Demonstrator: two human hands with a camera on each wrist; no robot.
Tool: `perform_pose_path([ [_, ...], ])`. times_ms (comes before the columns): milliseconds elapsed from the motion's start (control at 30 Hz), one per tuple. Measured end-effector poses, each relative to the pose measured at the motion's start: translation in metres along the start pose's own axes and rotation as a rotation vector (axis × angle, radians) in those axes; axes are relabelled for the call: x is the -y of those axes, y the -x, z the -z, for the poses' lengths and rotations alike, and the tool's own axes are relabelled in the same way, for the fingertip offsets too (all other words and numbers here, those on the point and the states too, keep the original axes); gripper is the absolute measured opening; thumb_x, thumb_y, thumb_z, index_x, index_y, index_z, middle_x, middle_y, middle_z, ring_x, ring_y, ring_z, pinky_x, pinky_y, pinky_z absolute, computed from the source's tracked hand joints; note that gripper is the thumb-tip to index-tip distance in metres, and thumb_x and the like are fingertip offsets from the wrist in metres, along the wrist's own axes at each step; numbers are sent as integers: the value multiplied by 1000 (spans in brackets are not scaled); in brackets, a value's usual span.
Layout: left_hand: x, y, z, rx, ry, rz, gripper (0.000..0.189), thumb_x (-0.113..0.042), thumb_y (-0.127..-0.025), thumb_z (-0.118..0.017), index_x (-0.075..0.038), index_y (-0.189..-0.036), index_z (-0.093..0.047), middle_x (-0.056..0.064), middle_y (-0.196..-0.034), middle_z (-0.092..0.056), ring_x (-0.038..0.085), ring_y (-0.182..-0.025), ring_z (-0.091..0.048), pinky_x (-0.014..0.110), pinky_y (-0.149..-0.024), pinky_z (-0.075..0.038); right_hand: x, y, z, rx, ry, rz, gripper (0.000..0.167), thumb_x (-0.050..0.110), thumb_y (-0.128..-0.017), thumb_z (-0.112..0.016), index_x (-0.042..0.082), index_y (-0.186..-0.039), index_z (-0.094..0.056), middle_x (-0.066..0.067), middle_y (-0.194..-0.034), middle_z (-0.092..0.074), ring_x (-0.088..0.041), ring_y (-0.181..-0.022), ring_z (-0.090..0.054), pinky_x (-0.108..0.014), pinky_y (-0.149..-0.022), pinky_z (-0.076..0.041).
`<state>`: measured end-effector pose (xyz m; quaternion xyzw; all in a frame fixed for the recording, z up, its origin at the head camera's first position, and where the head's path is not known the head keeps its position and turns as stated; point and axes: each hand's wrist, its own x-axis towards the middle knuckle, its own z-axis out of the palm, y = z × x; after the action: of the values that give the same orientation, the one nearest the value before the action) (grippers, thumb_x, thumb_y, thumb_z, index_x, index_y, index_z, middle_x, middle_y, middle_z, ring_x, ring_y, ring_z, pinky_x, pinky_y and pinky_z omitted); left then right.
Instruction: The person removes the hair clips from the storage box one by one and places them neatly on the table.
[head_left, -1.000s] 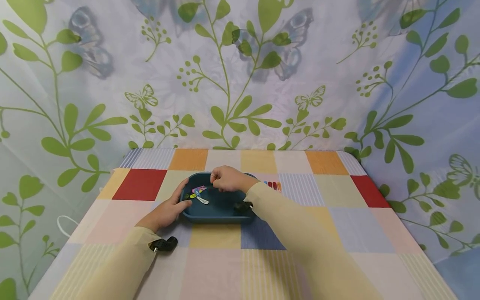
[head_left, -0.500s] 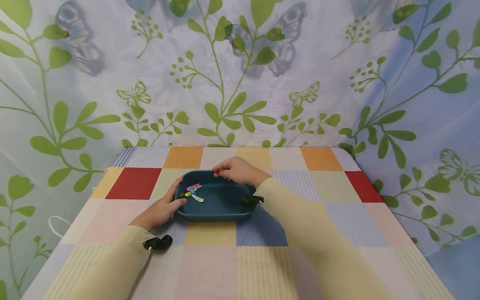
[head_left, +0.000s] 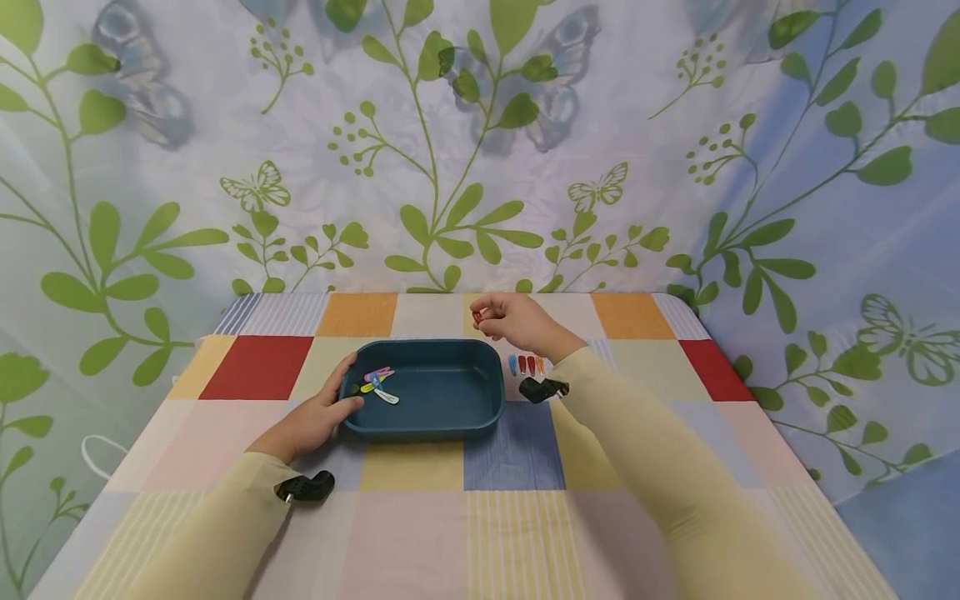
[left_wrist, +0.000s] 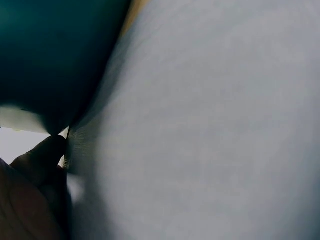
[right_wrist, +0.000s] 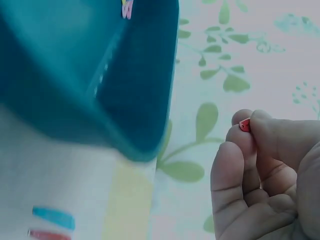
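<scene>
A dark teal plastic basin (head_left: 423,434) stands on the patchwork tablecloth. My left hand (head_left: 318,417) grips its left end, thumb over the near corner and fingers along the outer wall. Inside, at the left, lie several colourful hair clips (head_left: 386,396) in a loose heap. Beyond the basin's far right corner, my right hand (head_left: 525,323) is raised and pinches a small red hair clip (right_wrist: 245,125) between thumb and fingertips. Most of that clip is hidden by the fingers. The left wrist view shows only part of the left hand (left_wrist: 30,195) against the basin wall.
Right of the basin, several hair clips (head_left: 532,365) in blue, red and orange lie in a row, partly below the right wrist. A floral curtain (head_left: 465,150) hangs behind the table. A white cable (head_left: 101,454) loops at the left edge.
My right hand has moved from above the basin to the right, past its far corner, with the red hair clip pinched. The left hand keeps its grip on the basin.
</scene>
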<state>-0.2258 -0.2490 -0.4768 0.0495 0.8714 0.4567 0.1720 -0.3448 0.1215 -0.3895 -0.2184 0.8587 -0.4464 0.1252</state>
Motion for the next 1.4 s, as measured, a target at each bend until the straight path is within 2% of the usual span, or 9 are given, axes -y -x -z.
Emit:
perform_pose_path([
  [133,0,-1,1,0,-9,-7,82,-44,-108,-49,-49,-166,8,17,-178,0,54,-159,-11,80,-119,-23,-11,7,13,-31,0,-42,33,15,-104,-65,15,-137,-67,-9,-121,-76,-26,-105,-71,-37,-87,-59],
  [267,1,-1,2,-8,-17,-19,82,-43,-108,-49,-48,-167,7,18,-178,-1,54,-159,-12,80,-119,-22,-24,12,21,-56,-1,-77,36,15,-103,-66,12,-139,-66,-14,-122,-74,-32,-108,-71,-43,-91,-60],
  [433,2,-1,2,-6,-15,-31,82,-42,-108,-49,-44,-168,7,19,-177,0,55,-158,-12,79,-119,-22,-41,23,29,-84,47,-133,39,17,-103,-66,11,-142,-64,-19,-121,-73,-41,-107,-70,-36,-76,-56],
  [533,1,0,2,-7,-18,-33,83,-41,-108,-49,-43,-168,8,20,-177,0,56,-157,-12,80,-118,-24,-54,30,34,-92,80,-159,40,17,-104,-65,11,-143,-63,-21,-122,-72,-35,-102,-70,-38,-76,-56],
  [700,0,1,2,-9,-2,-30,81,-41,-108,-49,-46,-167,7,19,-178,0,55,-158,-12,78,-119,-24,-75,37,39,-112,107,-190,41,13,-105,-62,5,-145,-61,-23,-124,-71,-29,-98,-70,-52,-92,-58],
  [900,-2,0,1,-7,3,-37,82,-38,-108,-49,-43,-168,7,20,-177,0,55,-158,-11,79,-119,-23,-90,41,40,-130,106,-246,42,11,-104,-61,2,-146,-60,-19,-124,-70,-29,-105,-73,-42,-93,-61],
  [1100,-3,1,0,-6,-1,-27,82,-39,-108,-49,-43,-168,8,19,-178,1,55,-158,-11,79,-120,-22,-102,46,40,-138,67,-301,40,8,-102,-65,-2,-140,-63,-19,-120,-72,-23,-97,-74,-33,-85,-63],
  [1267,-3,1,1,-4,2,-17,81,-40,-109,-48,-44,-167,9,17,-178,3,54,-159,-8,80,-119,-20,-112,45,36,-139,114,-320,34,8,-98,-68,-1,-131,-69,-13,-108,-76,-15,-87,-68,-24,-77,-57],
  [1400,-2,-1,1,-4,1,-16,81,-39,-109,-47,-44,-167,9,17,-178,4,55,-159,-7,80,-119,-19,-120,43,32,-127,171,-301,31,9,-97,-69,-1,-126,-71,-10,-99,-77,-15,-85,-67,-26,-76,-51],
])
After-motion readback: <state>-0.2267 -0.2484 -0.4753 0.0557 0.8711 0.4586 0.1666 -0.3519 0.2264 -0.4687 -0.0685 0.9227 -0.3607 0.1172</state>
